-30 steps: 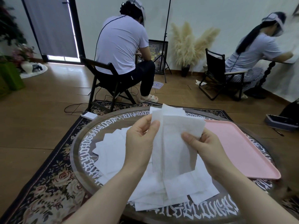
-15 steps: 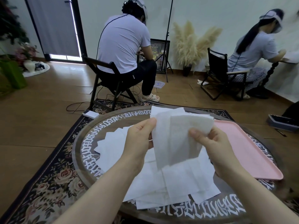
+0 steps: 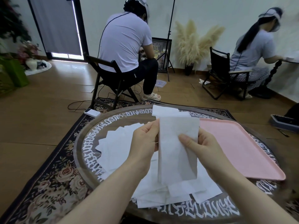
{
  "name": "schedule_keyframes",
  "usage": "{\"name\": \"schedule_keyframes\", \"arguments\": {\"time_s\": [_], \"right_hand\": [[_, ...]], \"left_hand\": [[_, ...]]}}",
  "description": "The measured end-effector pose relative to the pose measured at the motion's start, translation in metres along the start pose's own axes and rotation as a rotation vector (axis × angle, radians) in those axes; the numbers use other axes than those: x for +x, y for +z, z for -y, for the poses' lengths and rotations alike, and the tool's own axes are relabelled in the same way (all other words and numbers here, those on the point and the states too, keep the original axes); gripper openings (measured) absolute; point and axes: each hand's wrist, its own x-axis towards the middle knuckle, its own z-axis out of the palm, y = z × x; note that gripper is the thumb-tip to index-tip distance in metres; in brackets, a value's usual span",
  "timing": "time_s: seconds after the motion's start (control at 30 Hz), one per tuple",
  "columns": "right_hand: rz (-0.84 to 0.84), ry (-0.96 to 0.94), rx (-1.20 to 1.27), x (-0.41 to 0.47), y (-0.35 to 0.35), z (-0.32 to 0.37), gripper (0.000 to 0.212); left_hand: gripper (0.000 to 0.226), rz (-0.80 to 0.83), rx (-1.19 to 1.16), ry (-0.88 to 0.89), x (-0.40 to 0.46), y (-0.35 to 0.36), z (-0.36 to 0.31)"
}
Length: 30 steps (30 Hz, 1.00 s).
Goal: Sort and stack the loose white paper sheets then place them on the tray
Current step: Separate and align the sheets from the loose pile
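Both hands hold a small stack of white paper sheets point(image 3: 177, 147) upright above the middle of the round table point(image 3: 80, 152). The left hand point(image 3: 144, 143) pinches the stack's left edge near the top, thumb toward the viewer and fingers curled behind the paper. The right hand point(image 3: 203, 146) grips the right edge, its thumb point(image 3: 186, 139) pressed flat across the front of the top sheet while the other fingers wrap behind. The held stack hangs roughly vertical, its lower end just above the sheets on the table, and one sheet in it sticks up higher than the rest at the far end.

Beneath the hands, the loose white paper sheets point(image 3: 119, 147) lie scattered and overlapping on the table, spreading from the left-centre to the near edge, some at angles to each other. The pink tray point(image 3: 242, 147) rests on the right side of the table, just beside the pile.

The table has a dark surface ringed with white lettering and stands on a floral rug point(image 3: 48, 183) over a wooden floor. Farther away, a person in a white shirt point(image 3: 124, 42) sits on a folding chair with their back turned, and another seated person point(image 3: 252, 49) is at the far right beside the wall. Pampas grass in a vase point(image 3: 192, 44) stands against the far wall between them.
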Motion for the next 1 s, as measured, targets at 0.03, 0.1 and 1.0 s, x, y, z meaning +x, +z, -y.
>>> {"name": "schedule_keyframes", "arguments": {"time_s": [0.03, 0.1, 1.0], "right_hand": [[-0.005, 0.004, -0.006, 0.0001, 0.0003, 0.0002, 0.017], [-0.020, 0.006, -0.015, 0.0010, 0.0003, 0.0006, 0.016], [-0.186, -0.227, -0.204, -0.0020, 0.0019, 0.0074, 0.024]], "left_hand": [[0.028, 0.010, -0.009, -0.002, 0.0003, -0.0001, -0.0001], [0.025, 0.030, -0.027, 0.000, 0.0007, -0.0009, -0.0005], [0.018, 0.126, 0.079, 0.124, -0.0046, -0.0038, -0.0039]]}}
